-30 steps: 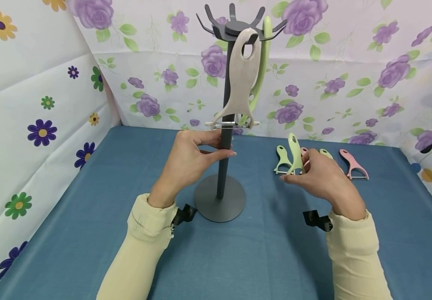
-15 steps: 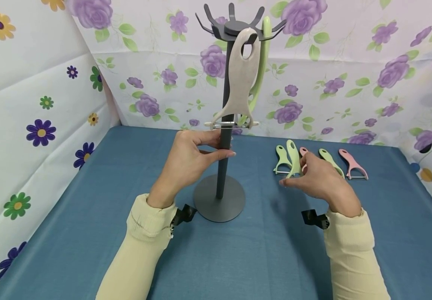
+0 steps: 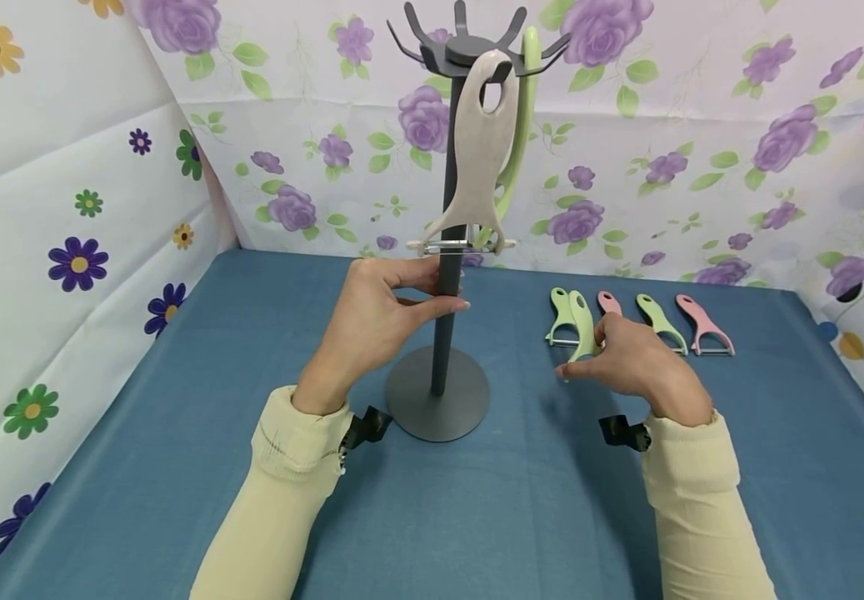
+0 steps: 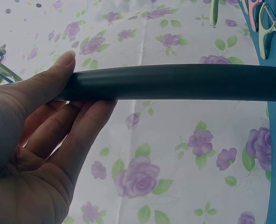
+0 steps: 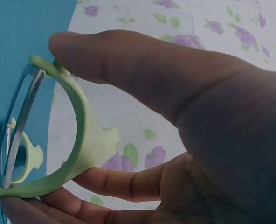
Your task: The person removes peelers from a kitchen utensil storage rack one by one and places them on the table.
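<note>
My left hand (image 3: 375, 321) grips the dark grey post (image 4: 175, 83) of an upright stand, thumb on one side and fingers on the other. From the stand's hooked top (image 3: 469, 52) hang a beige peeler (image 3: 484, 142) and, behind it, a green peeler (image 3: 525, 117). My right hand (image 3: 637, 358) pinches a light green peeler (image 5: 84, 140) by its forked blade end, between thumb and fingertips. Its handle (image 3: 580, 315) points up and away from me. Whether that peeler touches the table cannot be seen.
Behind and beside the right hand lie another green peeler (image 3: 561, 308), a pink peeler (image 3: 608, 302) partly hidden by the hand, a further green peeler (image 3: 655, 315) and a pink one (image 3: 697, 317). The stand's round base (image 3: 461, 408) rests on the blue tablecloth (image 3: 521, 500). Flowered sheets wall the back and sides.
My right hand has shifted a little left and toward me, and the green peeler in it has come down closer to the tablecloth. My left hand keeps its grip on the post.
</note>
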The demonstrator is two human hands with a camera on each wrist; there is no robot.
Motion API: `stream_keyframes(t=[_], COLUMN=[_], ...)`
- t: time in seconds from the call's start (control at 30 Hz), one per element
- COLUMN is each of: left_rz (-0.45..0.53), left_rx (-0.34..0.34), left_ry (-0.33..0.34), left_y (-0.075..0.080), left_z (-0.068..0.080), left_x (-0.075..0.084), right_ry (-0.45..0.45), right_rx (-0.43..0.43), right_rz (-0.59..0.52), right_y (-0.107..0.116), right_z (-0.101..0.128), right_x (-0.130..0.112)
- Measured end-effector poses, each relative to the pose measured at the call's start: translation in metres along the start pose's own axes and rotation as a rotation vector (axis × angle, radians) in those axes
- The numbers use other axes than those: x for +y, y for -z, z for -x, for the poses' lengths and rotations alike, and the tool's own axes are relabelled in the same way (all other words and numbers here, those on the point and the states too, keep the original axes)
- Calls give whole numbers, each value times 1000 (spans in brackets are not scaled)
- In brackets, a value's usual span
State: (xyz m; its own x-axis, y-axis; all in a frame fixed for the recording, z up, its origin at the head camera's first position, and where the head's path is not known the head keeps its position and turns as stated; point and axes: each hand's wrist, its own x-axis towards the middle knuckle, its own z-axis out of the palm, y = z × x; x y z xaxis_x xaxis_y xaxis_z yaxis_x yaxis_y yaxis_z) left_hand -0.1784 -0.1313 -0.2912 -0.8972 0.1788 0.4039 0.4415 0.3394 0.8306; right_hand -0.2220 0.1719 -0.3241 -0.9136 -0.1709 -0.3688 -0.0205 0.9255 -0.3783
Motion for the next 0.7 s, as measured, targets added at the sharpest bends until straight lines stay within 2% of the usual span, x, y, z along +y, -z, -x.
stream_keyframes(t=[0.27, 0.7], left_rz=[1, -1], left_rx=[1, -6], left_ry=[-20, -1], left_y=[0, 0], left_z=[-1, 0], left_x=[0, 0], right_ry=[11, 5], right_rx=[-23, -41], right_rz=[-9, 36], right_y=[-2, -10], right_z=[-4, -9], right_x=[2, 4])
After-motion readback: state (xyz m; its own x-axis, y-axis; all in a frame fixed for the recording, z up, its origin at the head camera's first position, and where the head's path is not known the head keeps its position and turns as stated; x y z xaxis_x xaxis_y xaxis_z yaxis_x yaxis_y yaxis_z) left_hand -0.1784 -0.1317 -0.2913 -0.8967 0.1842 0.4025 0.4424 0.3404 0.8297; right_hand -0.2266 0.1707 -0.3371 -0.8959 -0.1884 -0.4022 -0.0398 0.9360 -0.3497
